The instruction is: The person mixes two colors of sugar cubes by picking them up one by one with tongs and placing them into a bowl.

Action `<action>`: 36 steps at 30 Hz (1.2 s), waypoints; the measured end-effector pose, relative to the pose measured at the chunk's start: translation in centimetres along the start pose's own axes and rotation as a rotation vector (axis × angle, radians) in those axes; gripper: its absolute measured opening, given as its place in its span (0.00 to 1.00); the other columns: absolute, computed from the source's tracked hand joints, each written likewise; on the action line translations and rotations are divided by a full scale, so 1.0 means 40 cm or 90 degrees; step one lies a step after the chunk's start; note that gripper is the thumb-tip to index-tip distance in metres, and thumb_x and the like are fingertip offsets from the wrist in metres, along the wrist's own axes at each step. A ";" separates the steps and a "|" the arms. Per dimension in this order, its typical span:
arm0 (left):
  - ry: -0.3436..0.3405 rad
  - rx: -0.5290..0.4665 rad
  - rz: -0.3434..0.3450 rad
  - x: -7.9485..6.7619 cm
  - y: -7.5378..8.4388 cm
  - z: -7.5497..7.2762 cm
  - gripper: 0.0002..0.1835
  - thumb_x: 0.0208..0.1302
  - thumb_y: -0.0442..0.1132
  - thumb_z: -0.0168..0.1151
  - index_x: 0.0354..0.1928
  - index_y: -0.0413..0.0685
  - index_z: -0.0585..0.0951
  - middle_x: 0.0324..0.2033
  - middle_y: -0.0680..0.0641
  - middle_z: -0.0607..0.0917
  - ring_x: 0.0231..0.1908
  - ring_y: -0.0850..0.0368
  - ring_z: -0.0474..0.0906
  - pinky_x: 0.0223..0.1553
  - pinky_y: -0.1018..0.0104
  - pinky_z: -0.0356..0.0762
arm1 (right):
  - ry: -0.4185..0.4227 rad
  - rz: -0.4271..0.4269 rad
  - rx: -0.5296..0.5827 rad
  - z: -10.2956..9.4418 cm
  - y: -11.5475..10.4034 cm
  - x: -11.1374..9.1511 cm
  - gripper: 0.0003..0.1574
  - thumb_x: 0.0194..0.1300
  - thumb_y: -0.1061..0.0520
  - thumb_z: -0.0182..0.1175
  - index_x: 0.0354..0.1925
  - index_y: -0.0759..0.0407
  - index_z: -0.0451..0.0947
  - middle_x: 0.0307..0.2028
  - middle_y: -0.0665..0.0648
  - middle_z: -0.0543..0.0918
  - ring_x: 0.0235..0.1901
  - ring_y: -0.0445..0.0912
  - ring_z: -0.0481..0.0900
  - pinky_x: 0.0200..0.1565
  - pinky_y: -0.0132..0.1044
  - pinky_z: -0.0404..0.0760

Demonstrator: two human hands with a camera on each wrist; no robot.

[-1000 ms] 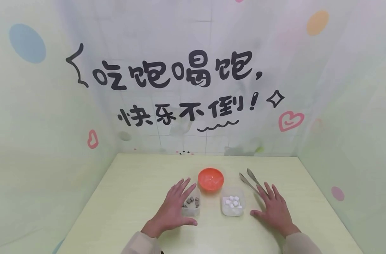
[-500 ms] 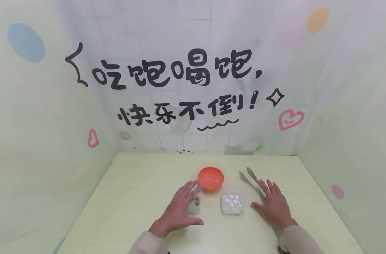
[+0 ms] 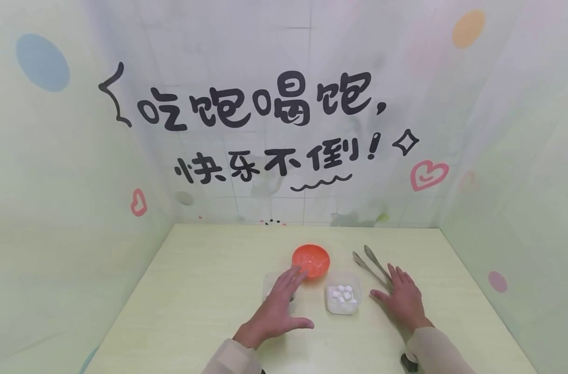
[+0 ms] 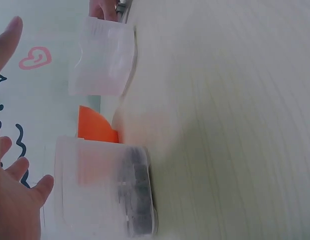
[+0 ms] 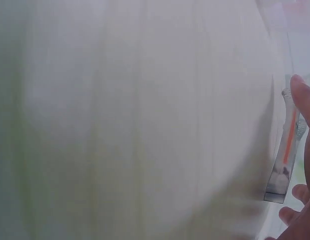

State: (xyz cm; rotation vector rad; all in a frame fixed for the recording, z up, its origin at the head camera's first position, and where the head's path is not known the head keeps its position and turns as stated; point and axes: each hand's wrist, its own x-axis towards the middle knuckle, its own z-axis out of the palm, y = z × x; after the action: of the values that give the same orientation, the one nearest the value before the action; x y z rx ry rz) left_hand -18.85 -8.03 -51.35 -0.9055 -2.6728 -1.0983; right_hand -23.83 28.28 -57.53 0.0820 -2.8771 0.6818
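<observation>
My left hand [image 3: 278,309], fingers spread and thumb out to the right, hovers over a clear plastic box [image 4: 94,190]. Dark cubes [image 4: 139,195] show through that box's wall in the left wrist view; in the head view the hand covers most of them. Metal tongs [image 3: 368,266] lie on the table at the right, their tips pointing away. Over their near end is my right hand [image 3: 404,298], its fingers extended and holding nothing. The right wrist view shows the tongs [image 5: 286,155] beside its thumb and fingers.
An orange bowl [image 3: 311,261] stands behind the two boxes, with my left fingertips overlapping its near edge in the head view. A second clear box [image 3: 342,307] with several white cubes sits between my hands. A printed curtain [image 3: 246,208] closes off the table's back edge.
My left hand has moved to the right, across the box of dark cubes and toward the bowl. My right hand has stayed almost in place by the tongs.
</observation>
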 end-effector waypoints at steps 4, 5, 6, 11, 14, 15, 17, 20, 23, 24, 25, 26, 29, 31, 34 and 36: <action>-0.005 0.000 0.011 0.004 0.008 0.017 0.60 0.43 0.59 0.78 0.76 0.64 0.52 0.75 0.54 0.51 0.72 0.48 0.48 0.60 0.40 0.69 | -0.013 0.025 0.012 0.004 0.000 -0.001 0.62 0.55 0.31 0.65 0.72 0.64 0.52 0.68 0.75 0.55 0.66 0.72 0.50 0.59 0.77 0.47; -0.003 -0.001 0.013 0.005 0.011 0.020 0.60 0.43 0.58 0.78 0.76 0.64 0.53 0.75 0.54 0.52 0.72 0.48 0.49 0.60 0.39 0.68 | -0.015 0.032 0.014 0.005 0.000 -0.001 0.62 0.55 0.31 0.65 0.72 0.64 0.52 0.69 0.75 0.55 0.66 0.72 0.50 0.59 0.77 0.46; -0.004 -0.003 0.012 0.006 0.013 0.024 0.60 0.43 0.57 0.79 0.76 0.64 0.53 0.74 0.53 0.52 0.72 0.48 0.49 0.61 0.40 0.68 | -0.018 0.039 0.016 0.007 -0.001 -0.001 0.62 0.55 0.31 0.65 0.72 0.64 0.52 0.69 0.75 0.54 0.67 0.72 0.49 0.60 0.77 0.45; -0.003 -0.008 0.009 0.014 0.023 0.040 0.59 0.43 0.61 0.77 0.76 0.67 0.53 0.74 0.50 0.55 0.71 0.49 0.51 0.62 0.40 0.67 | -0.039 0.095 0.050 0.011 -0.011 0.002 0.61 0.56 0.32 0.65 0.72 0.64 0.51 0.70 0.75 0.53 0.67 0.73 0.46 0.61 0.76 0.41; 0.004 -0.005 0.012 0.020 0.025 0.051 0.60 0.42 0.59 0.78 0.76 0.68 0.53 0.74 0.50 0.55 0.71 0.50 0.51 0.63 0.42 0.65 | -0.047 0.122 0.064 0.015 -0.015 0.003 0.61 0.56 0.33 0.65 0.72 0.65 0.52 0.70 0.75 0.52 0.68 0.73 0.44 0.61 0.76 0.38; 0.008 -0.004 0.017 0.021 0.025 0.055 0.60 0.42 0.58 0.79 0.76 0.67 0.53 0.73 0.49 0.56 0.71 0.50 0.51 0.63 0.42 0.65 | -0.047 0.127 0.066 0.016 -0.016 0.004 0.61 0.56 0.33 0.65 0.72 0.65 0.52 0.70 0.75 0.52 0.68 0.73 0.44 0.62 0.76 0.38; 0.018 0.004 0.024 0.024 0.026 0.063 0.60 0.41 0.56 0.80 0.76 0.67 0.53 0.73 0.47 0.57 0.71 0.49 0.52 0.63 0.41 0.65 | -0.046 0.132 0.067 0.018 -0.016 0.005 0.60 0.57 0.34 0.65 0.72 0.65 0.52 0.70 0.75 0.52 0.68 0.73 0.44 0.62 0.75 0.37; 0.025 0.010 0.030 0.027 0.029 0.071 0.60 0.42 0.56 0.80 0.76 0.65 0.53 0.73 0.46 0.57 0.71 0.49 0.52 0.63 0.41 0.65 | -0.039 0.139 0.071 0.019 -0.016 0.005 0.58 0.58 0.35 0.65 0.71 0.66 0.53 0.69 0.76 0.52 0.68 0.72 0.44 0.62 0.75 0.36; 0.020 0.007 0.029 0.028 0.032 0.078 0.60 0.42 0.55 0.80 0.76 0.63 0.54 0.73 0.47 0.57 0.72 0.49 0.51 0.63 0.40 0.65 | -0.034 0.147 0.081 0.021 -0.017 0.005 0.55 0.59 0.36 0.64 0.69 0.67 0.56 0.69 0.76 0.53 0.68 0.72 0.43 0.63 0.74 0.35; 0.018 0.009 0.029 0.028 0.033 0.081 0.59 0.42 0.55 0.80 0.76 0.62 0.54 0.73 0.49 0.57 0.72 0.49 0.50 0.63 0.41 0.65 | -0.031 0.149 0.084 0.022 -0.018 0.004 0.55 0.58 0.36 0.65 0.69 0.68 0.58 0.69 0.76 0.53 0.68 0.72 0.44 0.63 0.74 0.35; 0.015 0.011 0.030 0.028 0.033 0.084 0.59 0.42 0.56 0.79 0.76 0.62 0.54 0.73 0.50 0.56 0.72 0.50 0.50 0.63 0.41 0.65 | -0.028 0.151 0.087 0.023 -0.019 0.004 0.54 0.58 0.36 0.65 0.68 0.68 0.58 0.69 0.76 0.53 0.68 0.72 0.44 0.63 0.74 0.35; 0.014 0.012 0.031 0.027 0.034 0.087 0.59 0.43 0.56 0.79 0.76 0.62 0.55 0.73 0.51 0.56 0.72 0.50 0.50 0.63 0.41 0.65 | -0.027 0.153 0.090 0.025 -0.019 0.005 0.54 0.59 0.36 0.65 0.68 0.68 0.59 0.68 0.77 0.54 0.68 0.72 0.44 0.63 0.74 0.35; 0.016 0.017 0.038 0.027 0.035 0.096 0.59 0.43 0.56 0.79 0.76 0.62 0.55 0.73 0.53 0.55 0.72 0.49 0.51 0.64 0.42 0.64 | -0.017 0.157 0.092 0.030 -0.020 0.006 0.51 0.59 0.38 0.64 0.67 0.70 0.61 0.68 0.77 0.55 0.68 0.72 0.45 0.63 0.74 0.34; 0.019 0.017 0.040 0.029 0.036 0.100 0.59 0.43 0.56 0.79 0.76 0.63 0.55 0.73 0.54 0.55 0.71 0.49 0.51 0.64 0.42 0.64 | -0.012 0.160 0.087 0.034 -0.017 0.008 0.49 0.60 0.39 0.64 0.66 0.70 0.62 0.68 0.77 0.56 0.68 0.72 0.45 0.63 0.73 0.35; 0.021 0.021 0.039 0.034 0.037 0.107 0.59 0.43 0.57 0.79 0.76 0.64 0.54 0.73 0.54 0.55 0.71 0.50 0.52 0.65 0.43 0.63 | -0.002 0.167 0.080 0.037 -0.014 0.009 0.46 0.61 0.41 0.63 0.64 0.71 0.64 0.67 0.77 0.57 0.68 0.72 0.46 0.63 0.74 0.36; 0.023 0.024 0.038 0.036 0.038 0.110 0.59 0.43 0.57 0.79 0.76 0.64 0.54 0.73 0.53 0.56 0.71 0.51 0.53 0.65 0.43 0.63 | 0.003 0.172 0.078 0.038 -0.013 0.009 0.44 0.61 0.42 0.63 0.63 0.71 0.65 0.67 0.77 0.58 0.68 0.72 0.47 0.63 0.74 0.37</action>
State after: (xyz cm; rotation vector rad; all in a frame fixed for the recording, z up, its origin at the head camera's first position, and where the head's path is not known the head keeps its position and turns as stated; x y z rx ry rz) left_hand -18.67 -3.52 -53.20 -0.9438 -2.6107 -1.0371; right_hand -24.40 27.14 -58.58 -0.2972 -2.8677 0.9028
